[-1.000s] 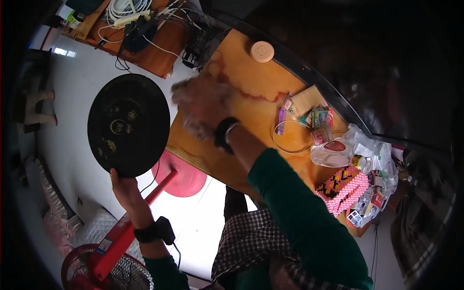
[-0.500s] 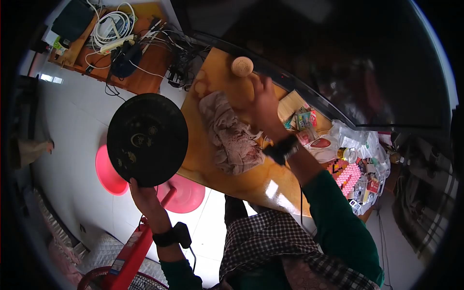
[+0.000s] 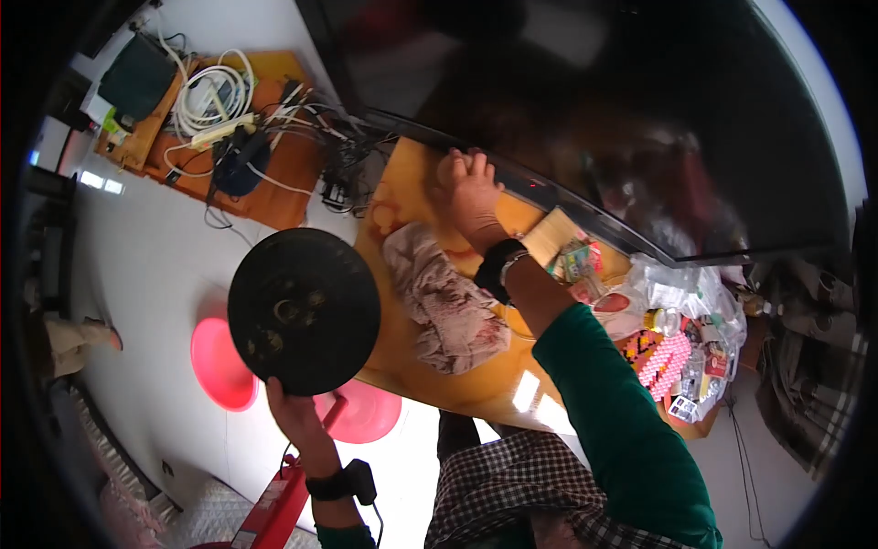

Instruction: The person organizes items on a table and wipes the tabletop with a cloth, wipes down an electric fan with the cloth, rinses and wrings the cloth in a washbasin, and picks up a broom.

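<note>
My left hand (image 3: 297,419) grips the near edge of a round black tray (image 3: 304,311) with faded gold markings, held off the left side of the wooden table (image 3: 466,391). At the table's back edge, my right hand (image 3: 473,194) is closed over a round tan object (image 3: 447,170), which its fingers partly cover. A crumpled, stained cloth (image 3: 441,297) lies on the table between the tray and my right forearm.
A large black screen (image 3: 585,119) stands behind the table. Plastic bags (image 3: 681,285) and a pink beaded item (image 3: 665,366) lie at the right. Coiled white cables (image 3: 215,96) rest on a side cabinet. Pink basin (image 3: 224,364) and red stool (image 3: 366,414) are below; another person's foot (image 3: 115,339) shows left.
My right hand has let go of the cloth, which now lies on the table, and has reached the round tan object. The tray remains in my left hand; the view has shifted.
</note>
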`<move>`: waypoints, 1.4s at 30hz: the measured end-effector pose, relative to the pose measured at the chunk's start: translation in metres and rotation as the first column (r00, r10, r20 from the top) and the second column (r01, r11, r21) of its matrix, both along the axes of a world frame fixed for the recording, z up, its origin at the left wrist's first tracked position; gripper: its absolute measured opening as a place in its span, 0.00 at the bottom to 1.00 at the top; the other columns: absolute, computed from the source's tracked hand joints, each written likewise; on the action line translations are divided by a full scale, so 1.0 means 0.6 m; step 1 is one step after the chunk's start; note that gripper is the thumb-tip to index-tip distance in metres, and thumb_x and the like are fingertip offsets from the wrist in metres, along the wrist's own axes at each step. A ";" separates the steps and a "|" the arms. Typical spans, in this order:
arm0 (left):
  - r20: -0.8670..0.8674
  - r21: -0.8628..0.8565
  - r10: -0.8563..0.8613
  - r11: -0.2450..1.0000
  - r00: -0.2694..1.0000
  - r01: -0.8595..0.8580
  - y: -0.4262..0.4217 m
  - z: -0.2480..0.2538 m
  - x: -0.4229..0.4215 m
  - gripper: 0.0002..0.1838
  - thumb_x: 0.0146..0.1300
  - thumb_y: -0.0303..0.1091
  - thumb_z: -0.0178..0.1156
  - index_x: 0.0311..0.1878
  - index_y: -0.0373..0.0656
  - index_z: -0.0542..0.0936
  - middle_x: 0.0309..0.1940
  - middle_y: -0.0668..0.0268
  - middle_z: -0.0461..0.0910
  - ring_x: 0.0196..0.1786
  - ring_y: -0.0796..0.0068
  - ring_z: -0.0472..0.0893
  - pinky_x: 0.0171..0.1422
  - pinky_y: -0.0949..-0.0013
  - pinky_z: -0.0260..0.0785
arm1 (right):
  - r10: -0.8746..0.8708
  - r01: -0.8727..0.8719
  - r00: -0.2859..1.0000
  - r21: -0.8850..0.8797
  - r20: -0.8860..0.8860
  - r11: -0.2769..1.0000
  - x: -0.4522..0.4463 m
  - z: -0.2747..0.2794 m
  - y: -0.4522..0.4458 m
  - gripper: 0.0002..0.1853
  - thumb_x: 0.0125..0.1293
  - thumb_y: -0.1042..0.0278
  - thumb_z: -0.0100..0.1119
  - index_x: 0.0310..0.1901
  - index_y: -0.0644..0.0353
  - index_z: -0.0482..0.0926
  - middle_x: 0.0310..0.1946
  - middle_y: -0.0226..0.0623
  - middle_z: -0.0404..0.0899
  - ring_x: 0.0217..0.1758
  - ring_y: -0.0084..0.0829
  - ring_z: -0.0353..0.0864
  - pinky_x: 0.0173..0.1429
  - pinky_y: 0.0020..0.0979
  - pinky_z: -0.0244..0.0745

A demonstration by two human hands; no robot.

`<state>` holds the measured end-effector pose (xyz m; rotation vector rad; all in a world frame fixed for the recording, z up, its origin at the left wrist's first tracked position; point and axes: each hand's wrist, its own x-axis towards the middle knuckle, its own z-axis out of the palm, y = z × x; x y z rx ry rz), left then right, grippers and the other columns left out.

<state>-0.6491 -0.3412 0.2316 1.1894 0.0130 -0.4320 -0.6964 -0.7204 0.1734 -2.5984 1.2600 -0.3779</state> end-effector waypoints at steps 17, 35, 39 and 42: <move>-0.139 -0.031 0.107 0.993 0.984 -0.112 0.021 -0.028 0.044 0.23 0.70 0.39 0.48 0.63 0.36 0.64 0.59 0.59 0.71 0.61 0.66 0.71 0.66 0.60 0.61 | 0.240 -0.248 0.969 -0.203 -0.065 0.947 -0.208 -0.048 -0.025 0.27 0.48 0.55 0.66 0.49 0.58 0.73 0.46 0.49 0.67 0.48 0.51 0.69 0.50 0.47 0.70; -0.249 -0.053 0.111 0.990 0.962 -0.128 0.014 -0.026 0.053 0.23 0.70 0.38 0.49 0.63 0.38 0.65 0.60 0.58 0.71 0.62 0.65 0.70 0.68 0.59 0.59 | 0.549 -0.556 0.831 0.155 0.093 0.816 -0.168 -0.028 0.230 0.38 0.49 0.52 0.66 0.63 0.49 0.66 0.62 0.49 0.60 0.70 0.49 0.53 0.68 0.54 0.51; -0.167 -0.008 0.079 0.997 0.983 -0.081 0.012 -0.021 0.055 0.22 0.70 0.37 0.48 0.64 0.37 0.64 0.60 0.58 0.70 0.62 0.65 0.70 0.68 0.58 0.59 | 0.572 -0.570 0.820 0.068 -0.013 0.819 -0.071 -0.047 0.168 0.32 0.55 0.53 0.59 0.62 0.51 0.66 0.60 0.48 0.62 0.68 0.50 0.56 0.64 0.56 0.55; -0.070 0.034 0.015 0.999 0.997 -0.012 0.008 -0.039 0.063 0.22 0.71 0.36 0.46 0.64 0.36 0.64 0.62 0.58 0.69 0.63 0.65 0.69 0.70 0.59 0.57 | 0.494 -0.494 0.869 -0.035 0.024 0.869 0.042 -0.063 0.082 0.29 0.57 0.52 0.56 0.60 0.53 0.69 0.59 0.48 0.64 0.65 0.48 0.60 0.62 0.54 0.60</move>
